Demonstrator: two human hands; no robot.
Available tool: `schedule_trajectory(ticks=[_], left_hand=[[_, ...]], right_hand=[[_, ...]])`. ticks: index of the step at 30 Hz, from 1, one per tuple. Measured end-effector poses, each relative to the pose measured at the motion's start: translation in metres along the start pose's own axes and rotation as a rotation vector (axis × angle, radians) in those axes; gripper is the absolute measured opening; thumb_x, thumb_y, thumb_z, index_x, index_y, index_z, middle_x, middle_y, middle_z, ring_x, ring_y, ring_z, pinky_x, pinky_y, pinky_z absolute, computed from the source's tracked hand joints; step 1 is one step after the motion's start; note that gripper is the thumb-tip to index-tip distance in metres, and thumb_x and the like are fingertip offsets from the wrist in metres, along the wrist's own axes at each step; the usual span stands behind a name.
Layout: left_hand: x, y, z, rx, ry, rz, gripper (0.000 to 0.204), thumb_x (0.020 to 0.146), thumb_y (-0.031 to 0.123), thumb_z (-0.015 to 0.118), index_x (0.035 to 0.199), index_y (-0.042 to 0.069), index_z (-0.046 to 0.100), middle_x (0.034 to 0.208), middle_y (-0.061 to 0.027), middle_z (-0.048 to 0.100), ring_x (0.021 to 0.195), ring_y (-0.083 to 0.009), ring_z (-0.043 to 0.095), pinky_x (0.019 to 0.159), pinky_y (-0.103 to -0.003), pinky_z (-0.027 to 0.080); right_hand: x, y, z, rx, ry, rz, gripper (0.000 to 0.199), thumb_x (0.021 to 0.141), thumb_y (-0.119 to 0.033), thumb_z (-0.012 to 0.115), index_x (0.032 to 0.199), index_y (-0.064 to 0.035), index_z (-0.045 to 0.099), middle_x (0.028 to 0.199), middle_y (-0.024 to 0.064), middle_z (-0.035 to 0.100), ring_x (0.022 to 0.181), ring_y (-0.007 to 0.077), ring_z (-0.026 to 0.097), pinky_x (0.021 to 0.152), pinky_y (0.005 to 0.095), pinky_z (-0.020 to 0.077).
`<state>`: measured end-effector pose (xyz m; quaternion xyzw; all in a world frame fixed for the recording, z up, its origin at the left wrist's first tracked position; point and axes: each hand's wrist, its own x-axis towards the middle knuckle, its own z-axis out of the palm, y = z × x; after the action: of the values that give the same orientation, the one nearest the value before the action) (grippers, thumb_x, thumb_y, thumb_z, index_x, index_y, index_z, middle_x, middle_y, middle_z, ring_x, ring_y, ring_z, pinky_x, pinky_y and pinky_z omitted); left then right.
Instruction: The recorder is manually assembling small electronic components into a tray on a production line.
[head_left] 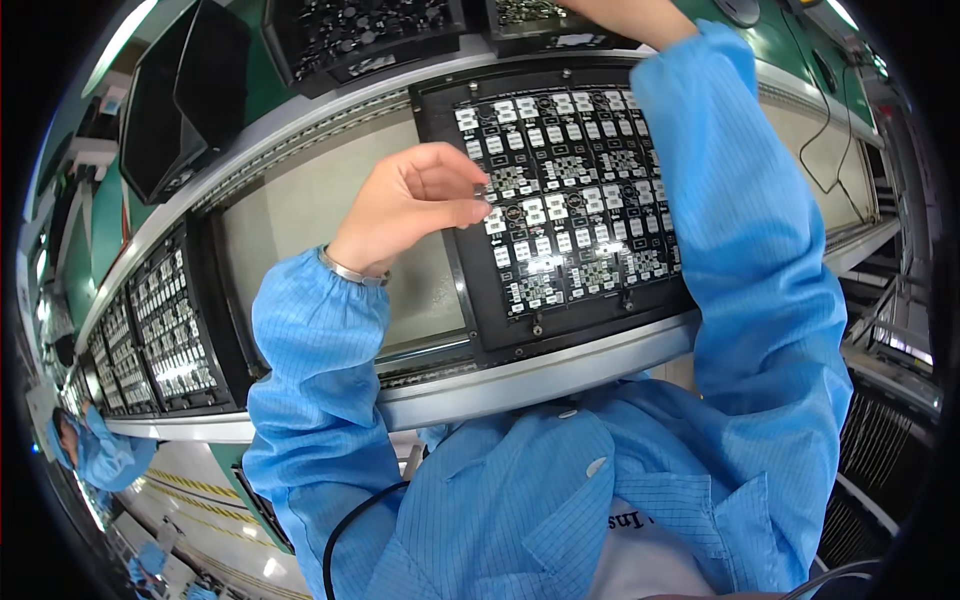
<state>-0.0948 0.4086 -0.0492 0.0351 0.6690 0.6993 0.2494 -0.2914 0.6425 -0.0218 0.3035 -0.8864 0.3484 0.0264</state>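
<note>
The right hand (628, 12) is cut off by the upper edge of the view; only its wrist end is shown, reaching over a dark bin (505, 46) of small shiny parts, so whether its fingers are spread, closed or gripping something cannot be told. The right side of the sheet of circuit boards (570, 215) is hidden by the right blue sleeve (745, 190). The sheet is set in a black frame (495, 340), which lies across the rails (560, 372) in front of the person. More framed boards (175, 320) are seen far to the left, bent and blurred by the lens.

The left hand (415, 205) is held over the left edge of the sheet. Its fingers are curled, and a small gap is left between thumb and forefinger; whether the boards are touched by the tips cannot be made out. A band (352, 270) is worn at the left wrist.

Dark lettering is partly shown on the white shirt (640, 565), the rest being covered by the blue coat (490, 500). Pale labels on the bins are too small to be read.
</note>
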Motion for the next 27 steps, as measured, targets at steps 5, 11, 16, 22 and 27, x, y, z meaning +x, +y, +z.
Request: schedule_trajectory(ticks=[5, 11, 16, 22, 27], left_hand=[[0.000, 0.001, 0.005, -0.158, 0.070, -0.083, 0.024, 0.078, -0.002, 0.066, 0.102, 0.001, 0.061, 0.087, -0.0080, 0.068, 0.076, -0.0117, 0.062, 0.070, -0.022, 0.049], [-0.002, 0.002, 0.012, -0.241, 0.129, -0.161, 0.028, 0.081, -0.001, 0.063, 0.109, 0.001, 0.060, 0.096, -0.0074, 0.066, 0.079, -0.0100, 0.060, 0.072, -0.022, 0.048], [0.000, -0.004, 0.016, -0.128, 0.252, 0.014, 0.022, 0.076, -0.003, 0.067, 0.098, 0.001, 0.066, 0.093, -0.0056, 0.066, 0.083, -0.0106, 0.059, 0.073, -0.023, 0.048], [0.005, -0.001, 0.025, 0.783, 0.206, 0.409, 0.018, 0.066, -0.001, 0.072, 0.082, 0.008, 0.070, 0.084, -0.0028, 0.063, 0.079, -0.0184, 0.055, 0.072, -0.030, 0.046], [0.016, -0.001, 0.025, 0.996, 0.071, 0.407, 0.021, 0.060, 0.003, 0.076, 0.080, 0.009, 0.071, 0.084, -0.0021, 0.064, 0.084, -0.0234, 0.054, 0.077, -0.034, 0.045]], right_hand=[[0.007, 0.021, 0.002, -0.010, -0.331, -0.318, 0.024, 0.083, -0.016, 0.053, 0.097, -0.0010, 0.065, 0.086, 0.0189, 0.067, 0.078, 0.0339, 0.064, 0.078, 0.0375, 0.0501], [-0.001, 0.003, 0.005, -0.205, -0.162, -0.095, 0.013, 0.077, -0.010, 0.062, 0.083, -0.0013, 0.069, 0.078, 0.0162, 0.067, 0.073, 0.0282, 0.066, 0.071, 0.0342, 0.0517], [-0.007, 0.000, 0.004, -0.202, -0.047, -0.110, 0.011, 0.075, -0.010, 0.065, 0.080, -0.0010, 0.069, 0.075, 0.0161, 0.067, 0.070, 0.0284, 0.066, 0.067, 0.0345, 0.0519], [-0.008, 0.006, 0.000, -0.169, 0.108, -0.044, 0.012, 0.076, -0.012, 0.067, 0.080, -0.0006, 0.069, 0.072, 0.0149, 0.067, 0.066, 0.0273, 0.066, 0.064, 0.0332, 0.0516], [-0.012, -0.003, -0.005, -0.058, 0.054, 0.085, 0.013, 0.077, -0.013, 0.066, 0.081, -0.0001, 0.067, 0.073, 0.0152, 0.066, 0.068, 0.0281, 0.066, 0.064, 0.0337, 0.0513]])
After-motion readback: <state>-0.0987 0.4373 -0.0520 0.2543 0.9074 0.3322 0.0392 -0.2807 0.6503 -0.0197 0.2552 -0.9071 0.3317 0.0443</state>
